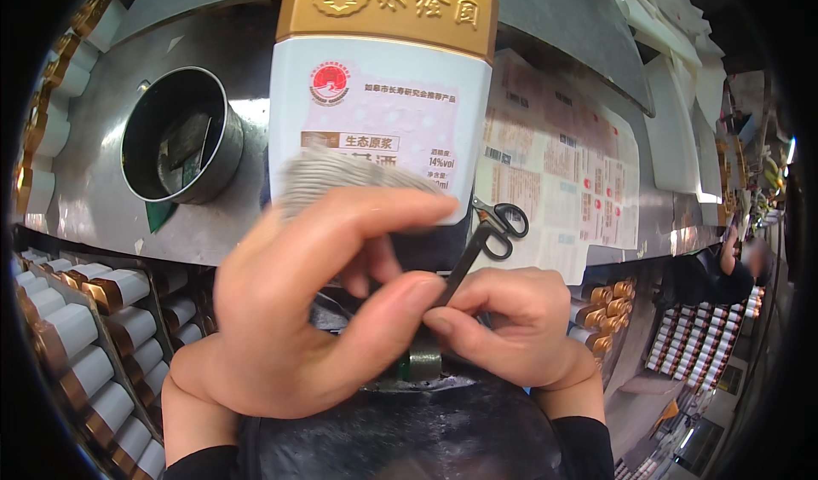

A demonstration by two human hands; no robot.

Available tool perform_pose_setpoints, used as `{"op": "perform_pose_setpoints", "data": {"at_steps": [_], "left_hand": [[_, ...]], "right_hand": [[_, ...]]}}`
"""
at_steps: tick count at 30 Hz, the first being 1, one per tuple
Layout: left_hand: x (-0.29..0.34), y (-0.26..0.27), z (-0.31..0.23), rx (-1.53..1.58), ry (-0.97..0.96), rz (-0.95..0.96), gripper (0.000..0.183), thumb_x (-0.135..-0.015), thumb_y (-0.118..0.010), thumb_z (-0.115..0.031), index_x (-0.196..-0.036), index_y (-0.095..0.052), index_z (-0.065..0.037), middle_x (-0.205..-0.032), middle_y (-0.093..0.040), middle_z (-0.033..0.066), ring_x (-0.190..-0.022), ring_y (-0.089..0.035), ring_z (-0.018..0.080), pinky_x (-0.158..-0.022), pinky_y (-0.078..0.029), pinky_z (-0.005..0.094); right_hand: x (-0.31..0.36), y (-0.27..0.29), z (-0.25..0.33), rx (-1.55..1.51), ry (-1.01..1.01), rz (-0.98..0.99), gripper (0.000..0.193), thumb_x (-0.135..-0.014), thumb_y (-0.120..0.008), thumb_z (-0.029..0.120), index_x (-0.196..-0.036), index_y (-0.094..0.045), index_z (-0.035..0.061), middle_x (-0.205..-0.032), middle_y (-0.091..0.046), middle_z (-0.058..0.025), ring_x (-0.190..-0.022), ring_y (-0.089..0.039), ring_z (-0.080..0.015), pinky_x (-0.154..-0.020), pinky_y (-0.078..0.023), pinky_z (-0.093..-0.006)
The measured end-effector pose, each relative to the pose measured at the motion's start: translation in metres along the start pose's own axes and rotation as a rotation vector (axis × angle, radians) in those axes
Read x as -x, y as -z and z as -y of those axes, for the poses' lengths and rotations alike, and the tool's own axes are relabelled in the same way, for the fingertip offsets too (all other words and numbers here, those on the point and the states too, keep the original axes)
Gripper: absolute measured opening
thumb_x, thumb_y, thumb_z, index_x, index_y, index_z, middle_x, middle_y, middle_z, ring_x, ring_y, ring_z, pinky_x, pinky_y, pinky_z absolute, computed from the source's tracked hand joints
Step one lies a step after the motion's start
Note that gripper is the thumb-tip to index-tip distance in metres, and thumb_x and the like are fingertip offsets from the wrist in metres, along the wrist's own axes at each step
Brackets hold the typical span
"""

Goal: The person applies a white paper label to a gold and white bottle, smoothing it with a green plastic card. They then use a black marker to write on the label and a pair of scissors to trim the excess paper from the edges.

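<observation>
In front of me rises a large white bottle [294, 96] with a gold top and a printed label. A grey ribbed piece of cloth [341, 177], blurred, lies across its lower part, just behind my left hand [315, 309]. My left thumb and index finger are spread apart, the other fingers curled and partly hidden. The left thumb tip is by a narrow black strip [464, 267]. My right hand [515, 322] pinches this strip low down between thumb and index finger. Beside its upper end lie black-handled scissors [497, 243]. What the strip belongs to is unclear.
On the metal table [94, 130] stands a round dark metal pot [223, 143] at left. Printed label sheets [609, 182] lie at right. Racks of white bottles [85, 335] with gold tops fill the lower left. Another person [720, 271] is far right.
</observation>
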State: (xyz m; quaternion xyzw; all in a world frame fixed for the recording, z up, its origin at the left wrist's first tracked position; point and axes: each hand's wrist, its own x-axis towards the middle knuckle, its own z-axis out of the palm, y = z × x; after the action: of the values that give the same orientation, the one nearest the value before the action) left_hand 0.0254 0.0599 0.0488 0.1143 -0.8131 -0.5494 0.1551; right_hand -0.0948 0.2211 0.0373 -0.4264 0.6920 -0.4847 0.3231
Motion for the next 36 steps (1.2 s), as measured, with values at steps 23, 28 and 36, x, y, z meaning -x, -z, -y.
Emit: {"op": "perform_pose_setpoints", "data": {"at_steps": [23,28,36], "left_hand": [[0.005,-0.029,0.006,0.536,0.144,0.003,0.006,-0.084,-0.064,-0.004,-0.088,-0.063,0.001,-0.083,-0.063,0.0024,-0.076,-0.055,0.0066,-0.071,-0.045,0.0219],[0.006,-0.031,0.008,0.499,0.121,0.018,0.005,-0.084,-0.063,-0.003,-0.086,-0.062,0.001,-0.082,-0.062,0.0024,-0.077,-0.056,0.0081,-0.071,-0.045,0.0231],[0.020,-0.020,0.004,0.720,0.215,-0.008,0.003,-0.092,-0.055,0.000,-0.095,-0.053,0.001,-0.090,-0.057,0.0061,-0.080,-0.067,0.0144,-0.069,-0.051,0.0237]], "right_hand": [[0.010,-0.019,-0.012,0.204,0.276,-0.171,0.008,-0.077,-0.075,0.005,-0.080,-0.068,0.0030,-0.064,-0.062,-0.0081,-0.050,-0.060,-0.0209,-0.044,-0.045,-0.0292],[0.013,-0.023,-0.017,0.218,0.300,-0.163,0.009,-0.076,-0.075,0.005,-0.082,-0.068,0.0021,-0.067,-0.064,-0.0095,-0.053,-0.062,-0.0230,-0.046,-0.046,-0.0300],[0.022,0.019,-0.036,0.565,0.243,-0.337,0.023,-0.074,-0.078,0.018,-0.089,-0.067,0.0049,-0.074,-0.066,-0.0072,-0.062,-0.061,-0.0241,-0.056,-0.048,-0.0330]]}}
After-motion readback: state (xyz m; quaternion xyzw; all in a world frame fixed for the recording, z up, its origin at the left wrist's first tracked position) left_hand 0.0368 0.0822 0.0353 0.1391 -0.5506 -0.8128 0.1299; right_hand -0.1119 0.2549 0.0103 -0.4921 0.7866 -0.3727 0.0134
